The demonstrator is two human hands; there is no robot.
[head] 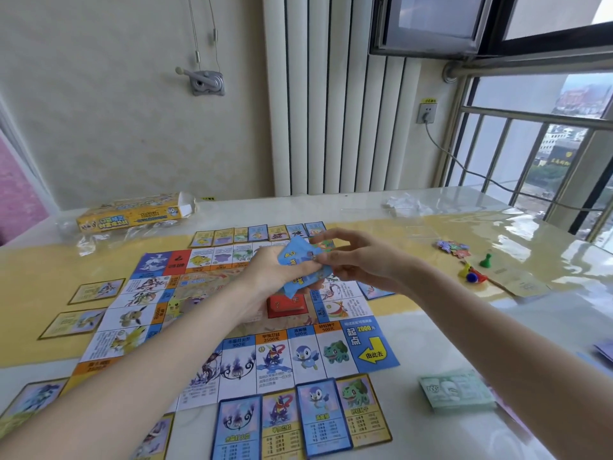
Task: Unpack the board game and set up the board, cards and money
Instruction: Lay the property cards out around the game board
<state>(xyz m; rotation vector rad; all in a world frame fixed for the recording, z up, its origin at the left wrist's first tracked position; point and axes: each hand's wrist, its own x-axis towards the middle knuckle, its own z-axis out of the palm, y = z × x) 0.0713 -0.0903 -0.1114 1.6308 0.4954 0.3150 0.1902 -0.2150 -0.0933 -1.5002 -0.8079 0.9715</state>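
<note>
A pale, glossy table point(431, 327) by a window carries the game, with a yellow cloth under its far half. Nearest the viewer, a row of property cards point(298, 416) lies along the near edge of the board point(232, 327), and a stack of green money point(456, 390) sits near right, well apart from the board. More cards lie down the left side and along the far edge.

Above the middle of the board, both hands meet on a small blue deck of cards point(300, 265). The left hand point(265, 273) grips the deck from below and the left, fingers curled round it. The right hand point(358, 260) comes in from the right, its thumb and forefinger pinching the top card, the other fingers loosely spread. The deck tilts, its long axis running from near left to far right, roughly.

Just under the hands, a red card stack point(285, 305) already rests on the board's centre. The blue deck probably goes beside it, so the move is straight down and slightly away; the left hand, which carries the weight, is better placed.

Farther right lie coloured pawns point(474, 272) and small tokens point(452, 248). At far left lies the opened box point(132, 214).
</note>
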